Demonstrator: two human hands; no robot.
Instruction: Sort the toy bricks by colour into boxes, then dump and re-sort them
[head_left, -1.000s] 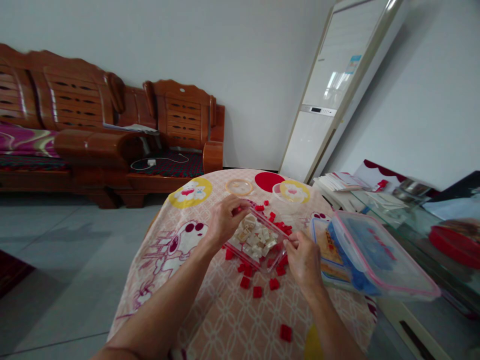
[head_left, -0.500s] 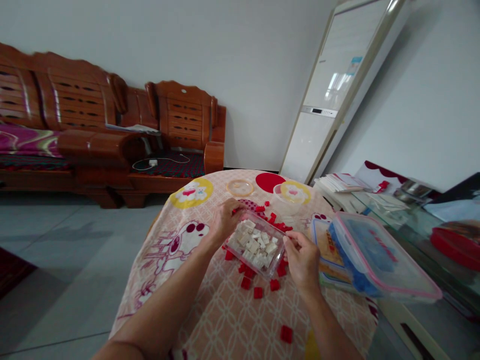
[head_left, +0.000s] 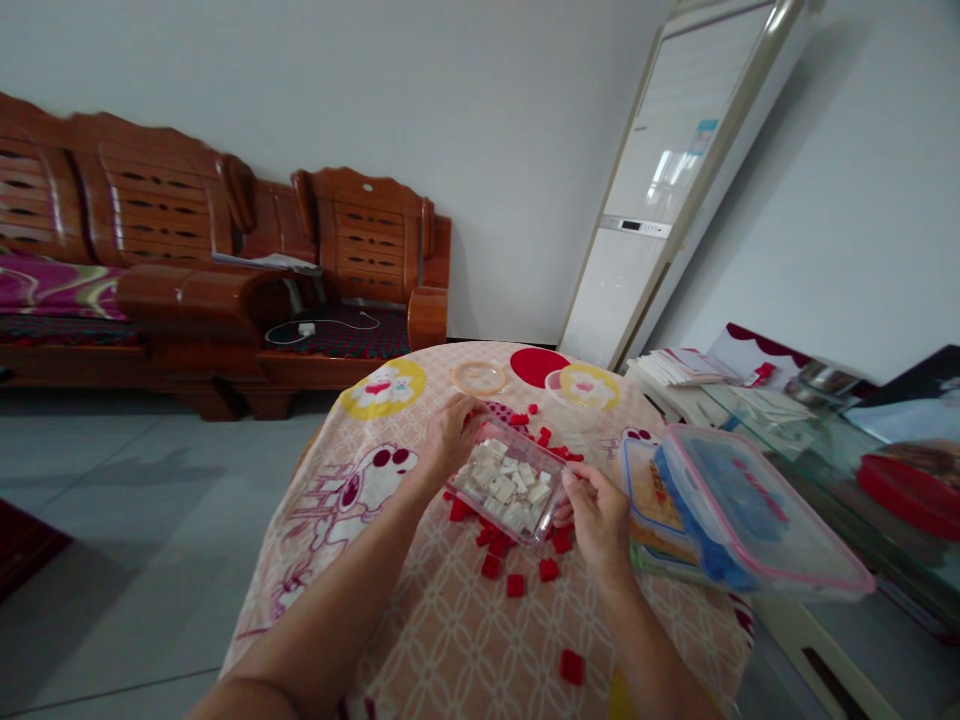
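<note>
A clear plastic box [head_left: 545, 519] holding several white bricks [head_left: 507, 480] sits between my hands over a round table [head_left: 450, 640] with a cartoon-print cloth. My left hand [head_left: 452, 432] grips the box's far left end. My right hand [head_left: 596, 515] grips its near right end. Several red bricks [head_left: 514, 584] lie scattered on the cloth under and around the box, and one more red brick [head_left: 571, 666] lies nearer to me.
A large lidded clear box [head_left: 739, 505] with pink rim lies on booklets at the right. A round clear lid [head_left: 479, 376] and a small clear tub [head_left: 568, 392] sit at the table's far side. A wooden sofa [head_left: 225, 280] and a standing air conditioner [head_left: 660, 190] are behind.
The box of white bricks has come down from a tilt to nearly level and a little lower, with both hands still on it.
</note>
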